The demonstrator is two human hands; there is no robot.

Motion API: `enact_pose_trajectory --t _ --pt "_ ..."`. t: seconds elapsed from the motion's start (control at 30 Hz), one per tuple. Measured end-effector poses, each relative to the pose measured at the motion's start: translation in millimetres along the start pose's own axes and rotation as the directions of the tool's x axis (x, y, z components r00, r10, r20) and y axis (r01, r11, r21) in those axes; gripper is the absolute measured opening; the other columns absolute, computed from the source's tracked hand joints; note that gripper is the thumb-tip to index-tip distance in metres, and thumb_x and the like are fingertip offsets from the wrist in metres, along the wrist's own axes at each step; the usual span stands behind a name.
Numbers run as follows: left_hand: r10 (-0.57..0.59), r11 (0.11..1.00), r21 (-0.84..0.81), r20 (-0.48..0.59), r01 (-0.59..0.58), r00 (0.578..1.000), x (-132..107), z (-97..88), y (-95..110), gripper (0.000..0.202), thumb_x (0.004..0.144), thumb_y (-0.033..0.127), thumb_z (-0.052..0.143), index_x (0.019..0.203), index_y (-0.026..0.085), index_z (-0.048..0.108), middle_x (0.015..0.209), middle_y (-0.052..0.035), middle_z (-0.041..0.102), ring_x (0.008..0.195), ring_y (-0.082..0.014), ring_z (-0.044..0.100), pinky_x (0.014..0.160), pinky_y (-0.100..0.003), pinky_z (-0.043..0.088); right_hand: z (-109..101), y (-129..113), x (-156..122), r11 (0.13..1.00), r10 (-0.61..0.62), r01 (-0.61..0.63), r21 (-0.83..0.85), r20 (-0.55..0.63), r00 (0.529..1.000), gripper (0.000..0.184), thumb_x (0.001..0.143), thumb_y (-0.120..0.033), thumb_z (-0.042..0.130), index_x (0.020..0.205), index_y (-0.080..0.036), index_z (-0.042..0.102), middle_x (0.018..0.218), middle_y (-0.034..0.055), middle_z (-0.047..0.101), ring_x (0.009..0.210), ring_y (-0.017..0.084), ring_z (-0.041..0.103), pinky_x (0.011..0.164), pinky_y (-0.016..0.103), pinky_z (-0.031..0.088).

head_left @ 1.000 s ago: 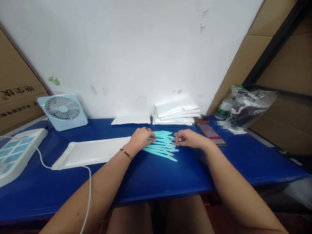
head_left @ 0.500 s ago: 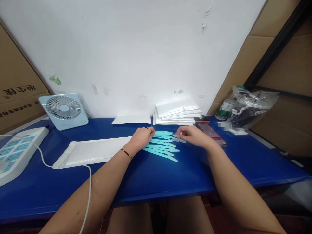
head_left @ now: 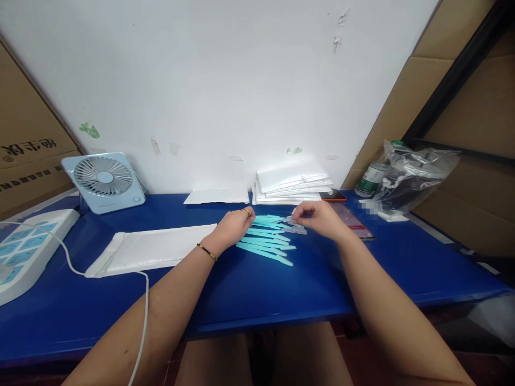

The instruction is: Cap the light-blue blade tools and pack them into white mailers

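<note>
Several teal eyebrow razors (head_left: 263,250) lie fanned out on the blue table, blade ends towards the right. My left hand (head_left: 234,227) is closed at the handle end of the uppermost teal razor (head_left: 267,219); its fingertips are partly hidden. Just right of the blades is a small group of clear plastic caps (head_left: 299,230). Above these, my right hand (head_left: 317,219) is closed in a pinch on a small clear cap (head_left: 294,212), close to the blade end of the upper razor. Whether cap and blade touch is too small to tell.
A white padded envelope (head_left: 156,249) lies to the left, another (head_left: 217,196) by the wall. Envelopes are stacked (head_left: 292,185) at the back. Around them are a fan (head_left: 105,179), power strip (head_left: 34,246) with white cable, phone (head_left: 354,220), bottle (head_left: 370,179) and plastic bag (head_left: 418,177).
My right hand has risen slightly from the group of clear caps, with a small cap between its fingertips. My left hand has stayed nearly in place. The view has shifted a little.
</note>
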State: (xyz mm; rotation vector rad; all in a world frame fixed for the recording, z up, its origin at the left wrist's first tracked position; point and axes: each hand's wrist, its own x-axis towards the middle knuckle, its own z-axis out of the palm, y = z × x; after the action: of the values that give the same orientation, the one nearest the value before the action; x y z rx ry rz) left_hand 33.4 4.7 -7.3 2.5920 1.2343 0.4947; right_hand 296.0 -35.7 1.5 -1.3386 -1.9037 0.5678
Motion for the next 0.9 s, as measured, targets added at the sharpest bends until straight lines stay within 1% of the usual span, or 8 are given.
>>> enact_pose_trajectory --t 0.17,0.33,0.4,0.53,0.67,0.73,0.8,0.9 --pt "-0.003 0.999 -0.048 -0.003 0.003 1.0 0.0 -0.3 0.7 0.02 0.092 0.027 0.031 0.09 0.021 0.05 0.077 -0.001 0.064 0.068 -0.0166 0.058 0.06 -0.025 0.04 4.5 3.2 1.3 1.0 -0.021 0.021 0.006 0.021 1.0 0.012 0.071 -0.027 0.063 0.072 -0.016 0.067 0.075 0.0054 0.069 0.068 0.017 0.061 0.063 0.029 0.049" --pt "-0.03 0.998 -0.063 -0.016 0.029 0.999 0.5 -0.8 -0.4 0.019 0.091 0.026 0.032 0.088 0.021 0.05 0.077 -0.0011 0.063 0.066 -0.0161 0.057 0.058 -0.025 0.039 4.0 5.4 2.1 0.999 0.012 -0.012 0.034 0.0 1.0 0.013 0.069 -0.028 0.065 0.073 -0.016 0.066 0.074 0.0053 0.068 0.067 0.017 0.061 0.06 0.028 0.048" --pt "-0.015 0.996 -0.087 -0.013 0.014 1.0 0.9 0.7 0.0 0.021 0.092 0.027 0.031 0.089 0.021 0.05 0.078 -0.001 0.064 0.067 -0.0157 0.057 0.059 -0.025 0.039 6.2 5.1 2.5 0.999 0.013 -0.013 0.046 0.003 1.0 0.014 0.069 -0.029 0.066 0.073 -0.016 0.066 0.074 0.0052 0.068 0.067 0.017 0.061 0.061 0.028 0.048" --pt "0.024 0.987 -0.156 0.008 -0.022 1.0 0.6 4.5 2.5 0.023 0.092 0.03 0.031 0.092 0.021 0.052 0.079 -0.0007 0.065 0.069 -0.0149 0.057 0.061 -0.025 0.041 14.6 0.3 2.7 0.997 0.0 -0.005 0.074 0.065 0.998 0.016 0.069 -0.031 0.067 0.073 -0.016 0.066 0.072 0.0043 0.067 0.067 0.016 0.06 0.063 0.028 0.048" --pt "0.008 0.982 -0.188 0.07 0.005 0.997 -2.2 1.9 3.6 0.026 0.09 0.035 0.035 0.091 0.021 0.057 0.081 -0.0006 0.067 0.069 -0.0148 0.058 0.058 -0.024 0.04 14.7 -5.5 1.9 0.993 -0.042 0.025 0.113 0.151 0.988 0.018 0.068 -0.033 0.068 0.075 -0.016 0.066 0.074 0.0039 0.066 0.067 0.015 0.059 0.063 0.027 0.047" --pt "-0.003 0.988 -0.152 0.11 0.02 0.994 -3.6 -0.4 3.0 0.028 0.087 0.038 0.04 0.088 0.02 0.061 0.083 -0.0017 0.067 0.071 -0.0156 0.058 0.058 -0.024 0.041 11.1 -4.6 2.2 0.997 -0.058 0.048 0.064 0.157 0.986 0.02 0.07 -0.034 0.067 0.079 -0.017 0.066 0.079 0.0045 0.066 0.068 0.015 0.057 0.063 0.027 0.045" --pt "0.004 0.996 -0.088 0.127 0.007 0.992 -4.0 -1.0 1.6 0.029 0.085 0.039 0.043 0.085 0.02 0.064 0.085 -0.0029 0.067 0.076 -0.0168 0.059 0.061 -0.024 0.041 7.9 0.0 3.4 0.996 -0.054 0.063 -0.064 0.136 0.989 0.018 0.073 -0.033 0.063 0.08 -0.018 0.068 0.082 0.0046 0.065 0.068 0.014 0.055 0.062 0.026 0.043" --pt "0.034 0.999 0.024 0.093 -0.036 0.995 -2.3 2.8 -2.0 0.026 0.085 0.032 0.043 0.088 0.022 0.067 0.09 -0.0032 0.067 0.085 -0.0187 0.059 0.07 -0.026 0.042 7.8 11.0 5.8 0.96 -0.004 0.048 -0.274 0.158 0.987 0.014 0.073 -0.032 0.062 0.076 -0.019 0.069 0.079 0.0036 0.064 0.067 0.014 0.054 0.062 0.026 0.04"
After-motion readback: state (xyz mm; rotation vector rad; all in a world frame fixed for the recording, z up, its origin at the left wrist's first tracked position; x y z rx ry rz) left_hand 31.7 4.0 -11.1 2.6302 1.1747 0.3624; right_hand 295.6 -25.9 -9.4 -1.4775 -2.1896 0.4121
